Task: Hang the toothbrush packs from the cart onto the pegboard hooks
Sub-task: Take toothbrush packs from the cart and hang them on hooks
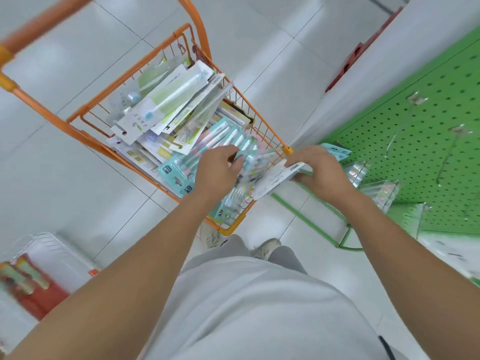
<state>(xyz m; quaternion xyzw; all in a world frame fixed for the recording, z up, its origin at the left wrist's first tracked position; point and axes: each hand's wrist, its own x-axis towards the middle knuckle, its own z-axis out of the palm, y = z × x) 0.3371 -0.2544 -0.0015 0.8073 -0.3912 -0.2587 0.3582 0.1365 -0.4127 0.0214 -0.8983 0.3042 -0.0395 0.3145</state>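
Your left hand [218,168] is down in the near end of the orange cart [145,105], fingers curled round a teal toothbrush pack [249,158] that sits on top of the pile; that looks like a pick, taking the pack nearest you so nothing underneath has to shift. Your right hand [320,172] holds a white-backed pack [275,179] over the cart's near right corner, thumb on top and fingers clamped beneath, card end pointing toward you. Holding it flat like that probably keeps its hang hole free while the other hand gathers more, though the hole itself is too blurred to make out

The rest of the packs [171,105] lie jumbled in the cart, white and pale green cards at the far end, teal ones nearer. The green pegboard [428,120] stands to the right, just beside the cart, with bare wire hooks [449,152] jutting out and a few clear packs [381,190] already hanging low on it, so most of the hanging looks undone

The floor [65,157] is large pale glossy tiles. A white wire rack [52,245] with red goods sits near left
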